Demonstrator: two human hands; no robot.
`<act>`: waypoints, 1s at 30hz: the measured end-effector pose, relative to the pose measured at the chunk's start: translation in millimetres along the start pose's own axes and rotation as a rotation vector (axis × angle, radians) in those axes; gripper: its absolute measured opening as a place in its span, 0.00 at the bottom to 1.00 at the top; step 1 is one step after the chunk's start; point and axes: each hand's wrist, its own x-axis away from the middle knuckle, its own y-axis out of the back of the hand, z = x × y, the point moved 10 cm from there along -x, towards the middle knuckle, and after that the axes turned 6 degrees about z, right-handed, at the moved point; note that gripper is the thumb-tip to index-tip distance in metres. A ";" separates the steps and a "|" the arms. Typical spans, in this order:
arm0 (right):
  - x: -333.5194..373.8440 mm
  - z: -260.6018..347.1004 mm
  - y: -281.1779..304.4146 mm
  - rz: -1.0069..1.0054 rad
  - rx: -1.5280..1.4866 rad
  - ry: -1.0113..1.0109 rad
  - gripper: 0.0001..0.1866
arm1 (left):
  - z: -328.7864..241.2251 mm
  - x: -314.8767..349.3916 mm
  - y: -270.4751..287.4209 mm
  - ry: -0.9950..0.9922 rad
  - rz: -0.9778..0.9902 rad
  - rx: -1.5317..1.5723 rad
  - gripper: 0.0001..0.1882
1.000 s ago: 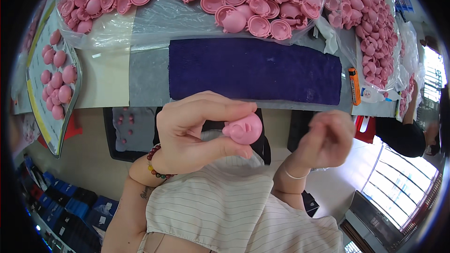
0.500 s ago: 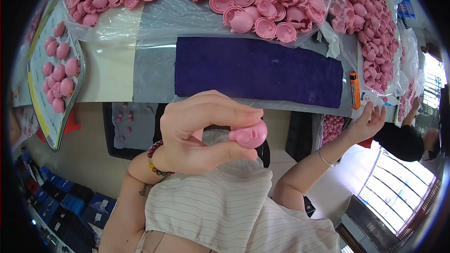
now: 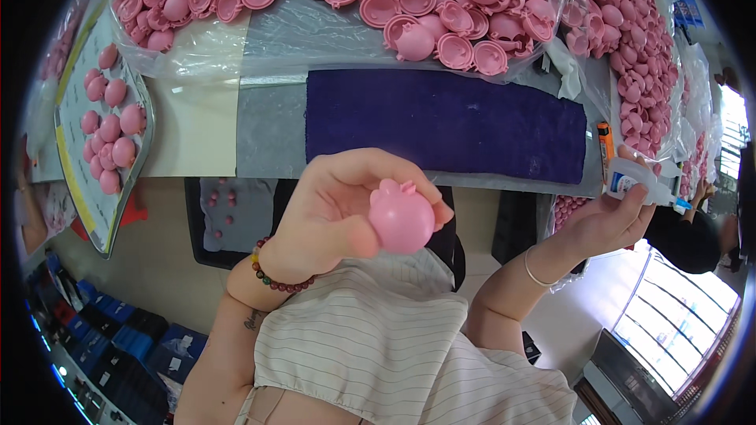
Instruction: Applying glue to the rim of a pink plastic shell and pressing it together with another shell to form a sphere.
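Observation:
Between the thumb and fingers of my left hand (image 3: 327, 216) is a round pink plastic ball (image 3: 403, 222), its small knobs turned up toward the table. It is held in front of my body, just off the table's near edge. At the right end of the table, my right hand (image 3: 602, 228) has its fingers around a small translucent squeeze bottle (image 3: 639, 181) with a blue tip. The tip points to the right. A purple cloth (image 3: 445, 122) lies flat beyond my hands.
Heaps of opened pink shells (image 3: 453, 16) lie on clear plastic along the back and right. Several closed pink balls (image 3: 110, 126) sit on a board (image 3: 69, 122) at the left. Beside the bottle lies a slim orange object (image 3: 605, 142). Below the table is a dark bin (image 3: 195, 228).
The ball in my left hand has turned, so its knobs now face up and its smooth side shows. My right hand has closed on the bottle and raised it off the table.

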 end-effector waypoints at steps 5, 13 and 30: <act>17.2 0.2 -51.4 0.313 -0.221 -0.059 0.18 | 12.6 -2.4 -10.4 0.124 0.111 0.140 0.31; 28.1 -16.4 -69.6 0.421 -0.249 -0.210 0.17 | 20.3 0.2 -19.8 0.159 0.254 0.483 0.35; 31.6 -15.9 -70.5 0.380 -0.313 -0.218 0.13 | -79.2 24.5 -35.0 -0.610 0.040 -1.449 0.30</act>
